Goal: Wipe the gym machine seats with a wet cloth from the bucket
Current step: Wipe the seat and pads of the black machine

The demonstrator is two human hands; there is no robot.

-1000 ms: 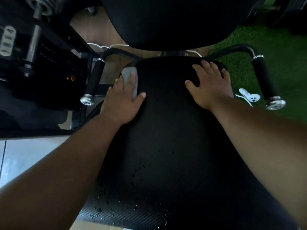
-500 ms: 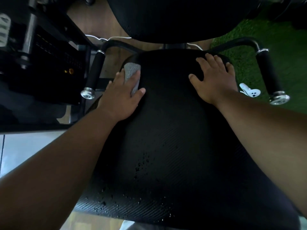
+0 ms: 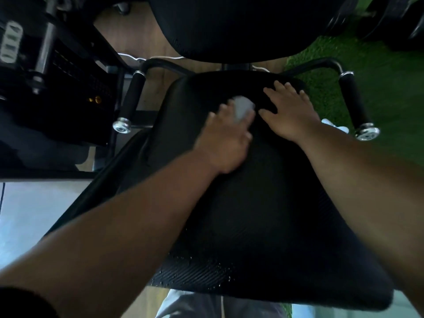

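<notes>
One view only, the head camera, looking down along both forearms. Left hand (image 3: 226, 136): blurred, pressing a pale cloth (image 3: 242, 108) onto the far middle of the black seat (image 3: 263, 214); fingers seemingly laid over the cloth, thumb alongside, but too smeared to say how far curled. Right hand (image 3: 290, 113): flat on the seat just right of the cloth, fingers straight and spread, holding nothing, apparently bracing. Cloth nearly touching the right thumb, mostly showing beyond the left fingers.

Droplets (image 3: 195, 267) scattered along the near left part of the seat, suggesting wet passes already made there; dry or wet elsewhere impossible to judge on so dark a surface. Judged midway through this seat: far end under work, right flank beneath the bracing hand probably not yet reached. Backrest pad (image 3: 229, 26) above, no sign either way of wiping. No bucket in sight, so no telling how near a re-wetting lies. Other seats of the task out of view, presumably left to do.

Flanking the seat, two black handles with chrome caps: left handle (image 3: 130, 104), right handle (image 3: 354, 106). Green turf (image 3: 390, 83) at right, dark machine frame (image 3: 57, 83) at left, a small white object (image 3: 337, 126) peeping out beyond the right wrist.
</notes>
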